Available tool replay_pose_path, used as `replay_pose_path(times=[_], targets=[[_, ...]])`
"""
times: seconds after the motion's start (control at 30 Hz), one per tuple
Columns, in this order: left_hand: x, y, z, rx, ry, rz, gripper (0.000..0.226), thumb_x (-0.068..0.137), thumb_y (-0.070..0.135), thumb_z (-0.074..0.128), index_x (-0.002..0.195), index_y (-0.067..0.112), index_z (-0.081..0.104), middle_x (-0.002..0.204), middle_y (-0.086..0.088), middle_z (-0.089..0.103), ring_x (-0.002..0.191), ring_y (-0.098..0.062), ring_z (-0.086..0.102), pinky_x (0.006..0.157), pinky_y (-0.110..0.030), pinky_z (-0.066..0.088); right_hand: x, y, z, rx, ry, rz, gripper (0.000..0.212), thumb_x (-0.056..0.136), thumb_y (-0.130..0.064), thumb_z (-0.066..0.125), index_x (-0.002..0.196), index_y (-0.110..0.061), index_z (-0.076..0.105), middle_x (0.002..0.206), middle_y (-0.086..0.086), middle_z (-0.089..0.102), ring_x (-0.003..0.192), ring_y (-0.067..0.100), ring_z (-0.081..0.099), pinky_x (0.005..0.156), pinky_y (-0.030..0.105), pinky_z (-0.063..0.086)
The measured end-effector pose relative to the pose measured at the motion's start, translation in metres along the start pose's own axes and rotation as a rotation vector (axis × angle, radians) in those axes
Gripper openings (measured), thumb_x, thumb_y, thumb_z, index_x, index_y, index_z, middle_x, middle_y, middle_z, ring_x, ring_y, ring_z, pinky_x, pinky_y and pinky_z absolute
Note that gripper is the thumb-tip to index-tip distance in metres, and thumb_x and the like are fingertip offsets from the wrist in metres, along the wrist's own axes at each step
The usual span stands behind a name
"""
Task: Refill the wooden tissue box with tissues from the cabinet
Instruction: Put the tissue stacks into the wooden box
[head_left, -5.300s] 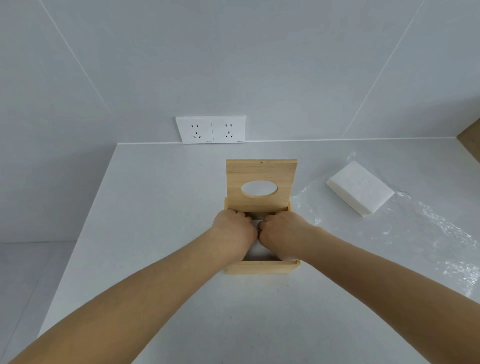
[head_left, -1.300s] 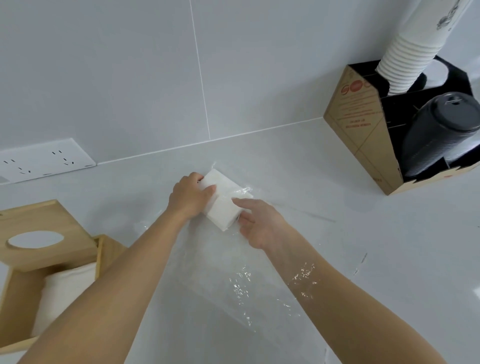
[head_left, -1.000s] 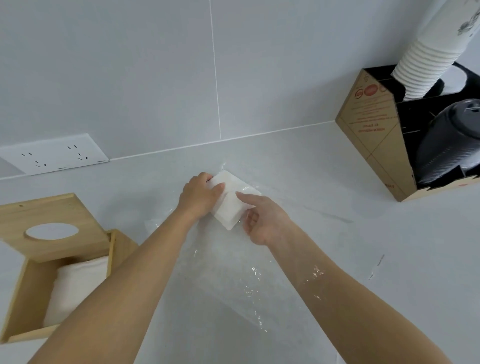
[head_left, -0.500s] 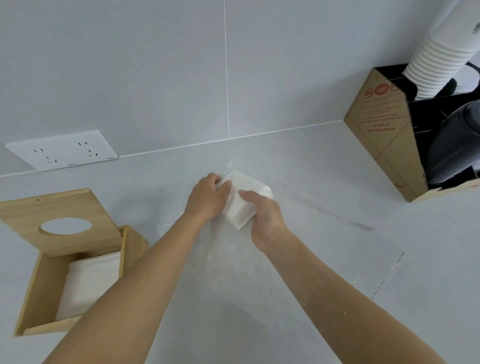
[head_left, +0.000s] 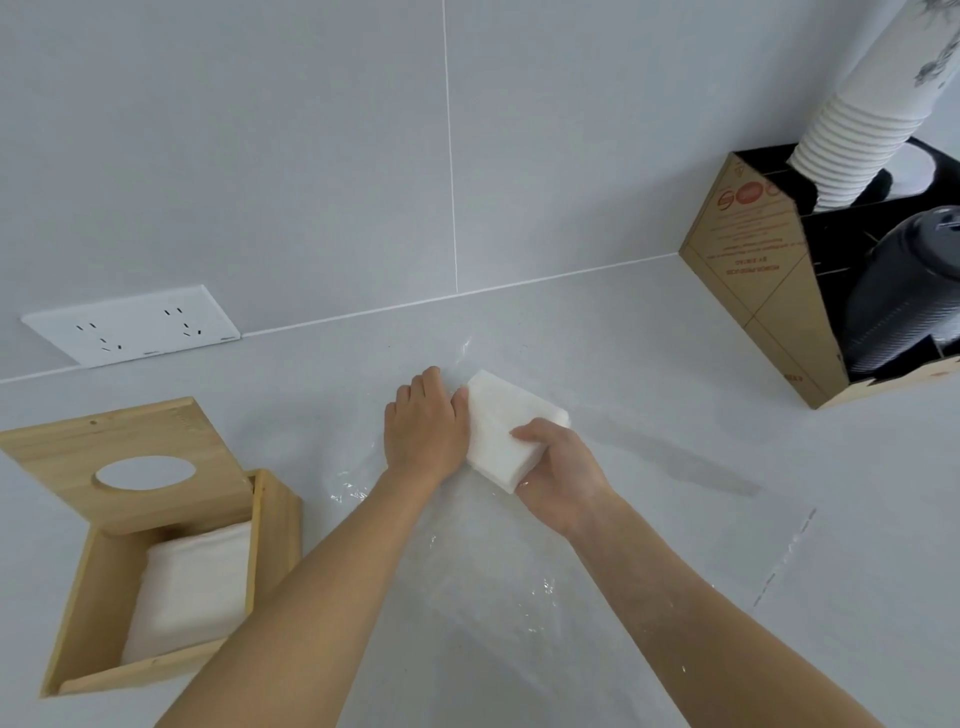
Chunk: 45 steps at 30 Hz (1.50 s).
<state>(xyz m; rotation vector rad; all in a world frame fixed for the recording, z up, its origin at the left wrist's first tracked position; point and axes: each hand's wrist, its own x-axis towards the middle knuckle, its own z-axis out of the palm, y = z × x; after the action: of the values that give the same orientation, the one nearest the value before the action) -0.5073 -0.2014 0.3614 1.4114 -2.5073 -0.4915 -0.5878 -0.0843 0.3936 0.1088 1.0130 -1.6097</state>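
Step in hand: lifting a second tissue stack (head_left: 506, 431) off its clear plastic wrapper (head_left: 467, 561), by my reading.
Tissue stack: a white block lying on the wrapper on the bench (head_left: 623, 332), well to the right of the wooden tissue box (head_left: 156, 561).
Long axis: runs from far-left to near-right, skewed to the bench edge and to the box.
Left hand (head_left: 423, 426): laid against the stack's left long side, fingers curled down at its far corner; touching it, but whether it truly grips cannot be told.
Right hand (head_left: 558, 467): closed around the stack's near-right end, thumb over the top face, fingers (head_left: 527, 480) tucked beneath.
Nearer hand: both are on the stack; the right has the firmer hold.
Wooden tissue box: lid (head_left: 124, 462) hinged up and open, oval slot showing; a white tissue bundle (head_left: 192, 587) already lies inside.
Coming move: the stack must travel left and toward the person, and turn so its long axis matches the box's.
Risk: loose sheets may fan or the wrapper cling as it lifts.
Elsewhere: cup holder (head_left: 769, 291) far right of the box; wall socket (head_left: 132, 325) behind it.
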Motion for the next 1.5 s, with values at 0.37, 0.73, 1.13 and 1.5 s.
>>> replay_pose_path(times=[0.37, 0.73, 1.13, 1.5], targets=[[0.014, -0.013, -0.004, 0.229, 0.136, -0.067, 0.034, 0.089, 0.015, 0.049, 0.118, -0.003, 0.049, 0.121, -0.022, 0.052, 0.112, -0.037, 0.044, 0.094, -0.043, 0.029, -0.021, -0.009, -0.045, 0.068, 0.043, 0.018, 0.047, 0.080, 0.005, 0.042, 0.124, -0.006, 0.054, 0.114, 0.016, 0.065, 0.106, 0.036, 0.061, 0.083, 0.047, 0.052], [-0.043, 0.056, -0.003, -0.448, -0.369, 0.392, 0.067, 0.087, 0.059, 0.026, 0.148, 0.031, 0.022, 0.149, 0.003, 0.039, 0.136, -0.009, 0.035, 0.115, -0.033, 0.022, -0.034, -0.008, -0.055, 0.062, 0.028, -0.023, 0.047, 0.081, 0.003, 0.042, 0.126, 0.002, 0.055, 0.120, 0.020, 0.061, 0.110, 0.034, 0.058, 0.103, 0.049, 0.042], [-0.041, 0.032, 0.036, 0.118, -0.196, 0.383, 0.053, 0.100, 0.040, 0.025, 0.149, 0.019, 0.022, 0.157, 0.001, 0.020, 0.145, -0.016, 0.013, 0.117, -0.036, 0.005, -0.083, -0.015, -0.104, 0.204, 0.220, -0.081, 0.044, 0.078, 0.006, 0.041, 0.116, -0.007, 0.058, 0.106, 0.014, 0.065, 0.093, 0.033, 0.063, 0.072, 0.039, 0.054], [-0.043, 0.039, 0.038, 0.311, -0.121, 0.405, 0.053, 0.098, 0.041, 0.027, 0.145, 0.017, 0.030, 0.154, -0.005, 0.026, 0.143, -0.023, 0.017, 0.116, -0.040, 0.008, -0.157, -0.022, -0.148, 0.325, 0.352, -0.249, 0.036, 0.080, 0.005, 0.043, 0.110, -0.006, 0.059, 0.098, 0.013, 0.068, 0.088, 0.031, 0.065, 0.077, 0.040, 0.055]])
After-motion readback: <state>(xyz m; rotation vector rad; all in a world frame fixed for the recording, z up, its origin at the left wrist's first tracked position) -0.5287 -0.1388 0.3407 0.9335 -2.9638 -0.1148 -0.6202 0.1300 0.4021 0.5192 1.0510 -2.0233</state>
